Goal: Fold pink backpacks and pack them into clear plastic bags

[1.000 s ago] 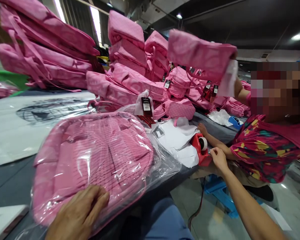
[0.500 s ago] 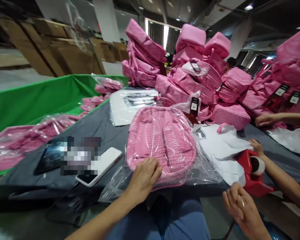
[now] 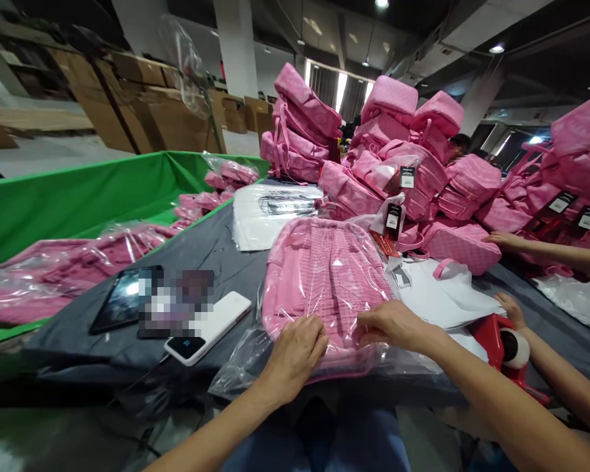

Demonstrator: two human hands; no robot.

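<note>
Half-curled, the left hand and right hand rest on a pink backpack in clear plastic; whether either pinches it cannot be told. The backpack lies at the near edge of a dark table, white paper and a red tape dispenser rightward.

Left forearm slanting up rightward, left fingers curled, right forearm slanting leftward, right fingers bent

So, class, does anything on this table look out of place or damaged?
Only the white papers look untidy: they lie askew, edges unaligned, beside the red tape dispenser. Nothing visible looks spilled or damaged.
</note>
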